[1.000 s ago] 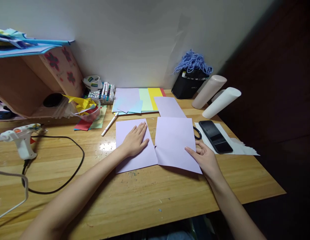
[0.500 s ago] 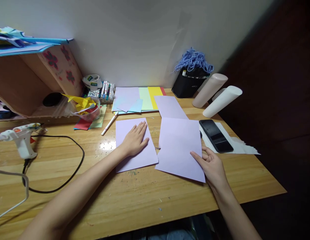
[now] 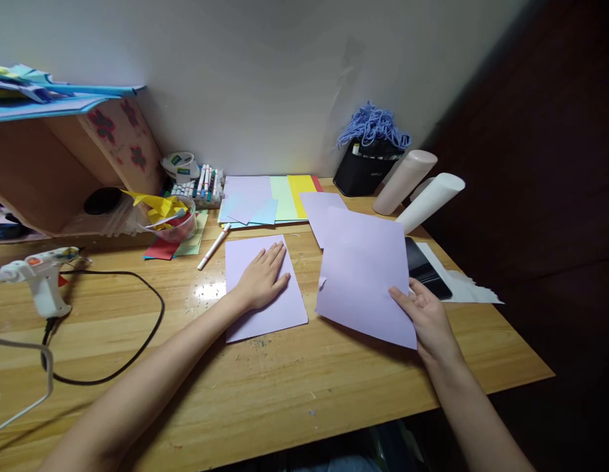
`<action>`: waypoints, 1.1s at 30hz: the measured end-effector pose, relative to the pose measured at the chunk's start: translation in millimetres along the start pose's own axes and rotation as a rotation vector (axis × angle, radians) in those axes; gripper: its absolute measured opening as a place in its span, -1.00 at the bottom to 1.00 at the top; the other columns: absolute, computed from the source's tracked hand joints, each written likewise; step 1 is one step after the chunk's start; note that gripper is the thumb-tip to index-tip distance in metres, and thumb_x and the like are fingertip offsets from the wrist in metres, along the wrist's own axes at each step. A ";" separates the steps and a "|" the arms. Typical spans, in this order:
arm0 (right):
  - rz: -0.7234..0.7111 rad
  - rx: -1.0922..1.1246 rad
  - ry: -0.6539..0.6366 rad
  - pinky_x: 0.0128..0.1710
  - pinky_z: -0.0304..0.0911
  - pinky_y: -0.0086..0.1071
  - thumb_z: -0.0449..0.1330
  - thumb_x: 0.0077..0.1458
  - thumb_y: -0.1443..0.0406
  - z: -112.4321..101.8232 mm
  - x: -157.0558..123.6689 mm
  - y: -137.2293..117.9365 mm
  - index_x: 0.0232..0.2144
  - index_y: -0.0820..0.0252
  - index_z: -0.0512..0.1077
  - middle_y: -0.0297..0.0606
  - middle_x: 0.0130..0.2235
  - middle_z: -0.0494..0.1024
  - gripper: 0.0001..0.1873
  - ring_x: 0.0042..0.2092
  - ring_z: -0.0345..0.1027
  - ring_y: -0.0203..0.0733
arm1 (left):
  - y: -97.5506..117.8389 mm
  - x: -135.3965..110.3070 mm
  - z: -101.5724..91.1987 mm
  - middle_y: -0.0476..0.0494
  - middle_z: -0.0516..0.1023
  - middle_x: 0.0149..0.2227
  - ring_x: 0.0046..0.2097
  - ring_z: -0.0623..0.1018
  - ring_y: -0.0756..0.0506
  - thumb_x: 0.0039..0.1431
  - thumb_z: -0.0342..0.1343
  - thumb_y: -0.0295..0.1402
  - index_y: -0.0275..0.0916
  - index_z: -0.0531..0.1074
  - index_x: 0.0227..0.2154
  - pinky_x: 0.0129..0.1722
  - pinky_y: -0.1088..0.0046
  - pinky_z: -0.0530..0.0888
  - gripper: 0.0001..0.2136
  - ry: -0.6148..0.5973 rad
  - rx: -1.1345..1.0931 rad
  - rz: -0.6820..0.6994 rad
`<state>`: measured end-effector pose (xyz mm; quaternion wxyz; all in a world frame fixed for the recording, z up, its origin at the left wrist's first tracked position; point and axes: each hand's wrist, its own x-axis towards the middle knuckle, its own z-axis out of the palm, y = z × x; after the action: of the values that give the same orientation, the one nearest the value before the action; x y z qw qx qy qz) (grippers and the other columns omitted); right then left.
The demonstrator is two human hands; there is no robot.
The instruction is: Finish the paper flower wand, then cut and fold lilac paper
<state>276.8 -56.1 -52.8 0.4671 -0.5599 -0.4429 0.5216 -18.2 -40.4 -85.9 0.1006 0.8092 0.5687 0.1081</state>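
My left hand (image 3: pixel 263 278) lies flat, fingers stretched out, on a sheet of purple paper (image 3: pixel 289 305) on the table. Between thumb and fingers, my right hand (image 3: pixel 427 321) pinches the right edge of another purple sheet (image 3: pixel 363 275), which is raised and tilted above the table. That raised sheet has a small torn flap on its left edge. Behind it, partly covered, lies one more purple piece (image 3: pixel 316 210). It also hides part of a dark phone (image 3: pixel 429 272). A white marker (image 3: pixel 214 246) rests left of the flat sheet.
At the left are a glue gun (image 3: pixel 41 278) with its black cord and a cardboard box (image 3: pixel 117 144). A plastic bowl of paper scraps (image 3: pixel 169 223), markers (image 3: pixel 206 180) and coloured sheets (image 3: pixel 284 196) line the back. Two rolls (image 3: pixel 429 200) and a black holder with blue yarn (image 3: pixel 360 170) stand back right.
My right hand has moved the pinched purple sheet up and to the right, away from the flat sheet, over part of the phone. My left hand has stayed in place.
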 end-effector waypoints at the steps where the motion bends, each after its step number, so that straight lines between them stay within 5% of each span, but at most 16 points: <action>1: 0.003 0.014 -0.048 -0.44 0.39 -0.33 0.30 -0.19 0.12 2.8 4.7 -5.8 -0.21 0.10 0.33 -0.22 -0.33 0.58 -0.55 -0.38 0.48 -0.08 | 0.0 -0.1 -1.4 -0.26 -0.10 0.26 0.27 -0.08 -0.13 0.21 -0.29 -0.15 -0.40 -0.10 0.19 0.22 0.23 -0.11 -0.43 0.004 -0.041 -0.005; 5: 0.066 0.074 -0.285 -0.35 0.39 -0.29 0.30 -0.17 0.15 28.5 22.1 -24.8 -0.18 0.14 0.32 -0.22 -0.33 0.58 -0.53 -0.36 0.49 -0.09 | -1.0 -3.2 -17.8 -0.20 0.17 0.18 0.20 0.15 -0.10 0.23 -0.39 -0.15 -0.30 0.15 0.10 0.18 0.28 0.07 -0.50 0.118 -0.422 -0.110; 8: 0.101 0.061 -0.418 -0.36 0.38 -0.31 0.30 -0.18 0.17 60.7 28.9 -26.6 -0.25 0.16 0.32 -0.25 -0.39 0.58 -0.59 -0.38 0.49 -0.12 | -7.0 -12.1 -34.5 -0.24 0.46 -0.11 -0.10 0.45 -0.12 0.20 -0.49 -0.04 -0.30 0.34 -0.09 -0.09 0.28 0.37 -0.40 0.188 -0.890 -0.286; 12: 0.129 -0.008 -0.524 -0.46 0.36 -0.36 0.30 -0.19 0.16 100.7 30.7 -13.3 -0.31 0.18 0.29 -0.28 -0.45 0.57 -0.60 -0.46 0.47 -0.17 | -21.1 -34.8 -39.0 -0.03 0.37 -0.52 -0.55 0.40 0.02 0.07 -0.22 0.09 -0.29 0.34 -0.21 -0.54 0.50 0.37 -0.47 0.235 -1.252 -0.506; 15: 0.133 -0.101 -0.617 -0.51 0.31 -0.42 0.29 -0.18 0.17 115.7 31.4 -1.0 -0.30 0.19 0.27 -0.34 -0.50 0.55 -0.61 -0.50 0.44 -0.21 | -28.2 -53.5 -28.6 0.10 0.25 -0.56 -0.62 0.30 0.08 0.04 0.00 -0.08 -0.27 0.23 -0.09 -0.62 0.57 0.28 -0.56 0.325 -1.127 -0.594; 18: 0.105 -0.176 -0.685 -0.51 0.28 -0.46 0.23 -0.10 0.18 118.1 33.5 9.4 -0.28 0.21 0.29 -0.34 -0.49 0.54 -0.65 -0.47 0.43 -0.24 | -28.2 -66.6 -20.9 0.09 0.26 -0.49 -0.51 0.35 0.07 0.03 0.06 -0.25 -0.26 0.11 0.04 -0.51 0.56 0.33 -0.49 0.341 -0.901 -0.542; 23: -0.037 -0.335 -0.592 -0.64 0.20 -0.47 0.09 0.04 0.16 111.8 35.8 19.2 -0.25 0.25 0.33 -0.44 -0.62 0.37 -0.71 -0.62 0.25 -0.33 | -23.4 -76.6 -28.4 -0.05 0.35 -0.24 -0.34 0.41 0.01 0.04 0.04 -0.31 -0.18 0.06 0.10 -0.31 0.43 0.37 -0.47 0.294 -0.539 -0.436; 28: -0.484 -0.608 -0.547 -0.26 0.33 -0.31 0.04 0.09 0.31 109.1 29.1 14.4 -0.02 0.10 0.31 -0.23 -0.23 0.48 -0.63 -0.26 0.39 -0.19 | -28.4 -79.2 -33.2 -0.06 0.34 -0.23 -0.30 0.40 -0.03 0.05 0.05 -0.25 -0.16 0.35 -0.18 -0.30 0.40 0.36 -0.74 0.229 -0.360 -0.377; 33: -0.882 -0.809 -0.813 0.10 0.10 -0.19 -0.07 0.13 0.46 108.6 23.7 14.0 0.08 0.00 0.22 -0.23 0.12 0.26 -0.52 0.12 0.12 -0.15 | -35.5 -77.8 -26.4 -0.10 0.33 -0.20 -0.29 0.38 -0.04 0.00 0.09 -0.30 -0.21 0.30 -0.15 -0.31 0.41 0.37 -0.69 0.287 -0.360 -0.380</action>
<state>170.1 -28.5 -72.8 0.1888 -0.2198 -0.9247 0.2468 -83.5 -100.8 -75.5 0.1793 0.6338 0.6902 0.2997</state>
